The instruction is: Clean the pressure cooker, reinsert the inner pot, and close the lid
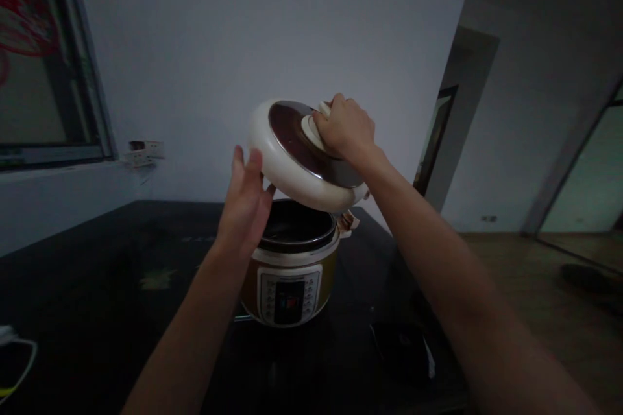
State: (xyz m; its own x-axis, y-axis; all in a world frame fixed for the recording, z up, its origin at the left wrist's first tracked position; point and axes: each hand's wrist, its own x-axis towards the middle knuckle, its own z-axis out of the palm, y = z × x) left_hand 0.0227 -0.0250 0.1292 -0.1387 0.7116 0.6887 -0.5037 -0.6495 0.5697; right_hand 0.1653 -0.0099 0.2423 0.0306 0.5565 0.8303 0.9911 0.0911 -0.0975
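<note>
A white and brown pressure cooker lid (292, 175) is held tilted above the cooker, apart from its rim. My right hand (348, 126) is wrapped round the knob on top of the lid. At the lid's left edge, my left hand (248, 198) has its thumb and fingers against the white rim, supporting it. Below stands the electric pressure cooker (289, 295), upright on the black table, with a control panel on its front. The dark inner pot shows through the open top; its bottom is hidden. A side handle (347, 224) sticks out at the right.
The black table (146, 350) reaches to the wall. A dark flat object (403, 350) lies at its right front. At the left edge is a white looped item (19, 350), partly cut off. A wall socket (146, 152) sits beside the window at left.
</note>
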